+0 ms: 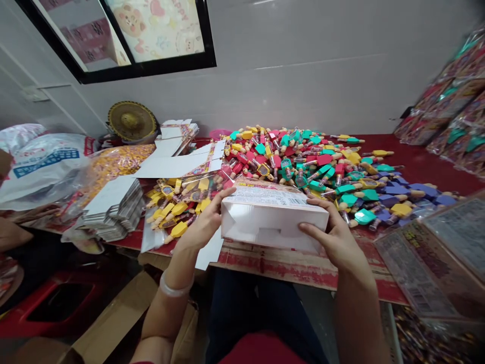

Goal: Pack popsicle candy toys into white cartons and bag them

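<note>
While the box (275, 222) sits between 2 hands over the near edge of the table (280, 263), the step in hand looks to be steadying or turning it, with its white side nearest and its printed, barcoded face on top. Any move from here would seem to call for even pressure at the 2 ends, since the card looks thin enough to buckle. The left hand (206, 220) has its fingers drawn in narrowly at the box's left end, the tips by the upper corner; how the hidden ones press, I cannot tell. The right hand (339, 235) clasps the other end, thumb laid along the white side, fingers at the top edge, the gap between them filled by the box. Whether the underside touches the table, I cannot tell. Behind lies a heap of toys (316, 174); yellow toys (180, 230) lie near the left hand, and a stack of cartons (113, 205) farther left.
</note>
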The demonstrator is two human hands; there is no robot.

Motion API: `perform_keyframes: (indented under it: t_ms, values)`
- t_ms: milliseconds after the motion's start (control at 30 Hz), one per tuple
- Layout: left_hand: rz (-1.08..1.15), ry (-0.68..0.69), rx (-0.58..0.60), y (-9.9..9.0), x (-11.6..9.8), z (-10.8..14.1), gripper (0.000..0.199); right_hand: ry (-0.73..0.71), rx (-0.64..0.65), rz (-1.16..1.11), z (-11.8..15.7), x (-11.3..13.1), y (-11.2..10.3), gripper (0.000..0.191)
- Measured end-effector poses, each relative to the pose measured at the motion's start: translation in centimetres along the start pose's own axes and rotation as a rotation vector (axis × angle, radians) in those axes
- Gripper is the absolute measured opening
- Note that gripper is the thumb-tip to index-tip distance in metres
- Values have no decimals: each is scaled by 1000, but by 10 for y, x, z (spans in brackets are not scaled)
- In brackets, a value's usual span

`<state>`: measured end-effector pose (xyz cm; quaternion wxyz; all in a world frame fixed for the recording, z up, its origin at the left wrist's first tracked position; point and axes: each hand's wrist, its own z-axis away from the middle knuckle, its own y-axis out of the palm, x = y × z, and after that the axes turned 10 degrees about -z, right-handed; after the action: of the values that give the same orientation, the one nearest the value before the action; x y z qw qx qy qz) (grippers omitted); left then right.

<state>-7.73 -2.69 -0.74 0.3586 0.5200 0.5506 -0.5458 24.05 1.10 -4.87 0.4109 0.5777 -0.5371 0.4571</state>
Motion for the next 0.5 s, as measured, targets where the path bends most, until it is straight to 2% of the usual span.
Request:
perform_keyframes:
  t_ms: [67, 133, 200, 267, 367, 500]
  values:
    - [-191, -45, -109, 10, -1, -1, 89, 8, -57, -25, 3, 1, 9, 63]
    - [-341, -69, -253, 23, 0, -4, 76, -50, -142, -3, 6, -1, 17, 57]
    - [-403, -47, -372, 33, 2, -6, 63, -116, -193, 23, 8, -4, 23, 53]
    - [-423, -19, -433, 38, 5, -8, 58, -154, -199, 36, 8, -6, 26, 50]
    - [-441, -5, -431, 37, 7, -6, 59, -166, -170, 49, 8, -3, 24, 51]
    - [-400, 91, -342, 34, 5, 0, 76, -187, -147, 9, 15, 11, 14, 50]
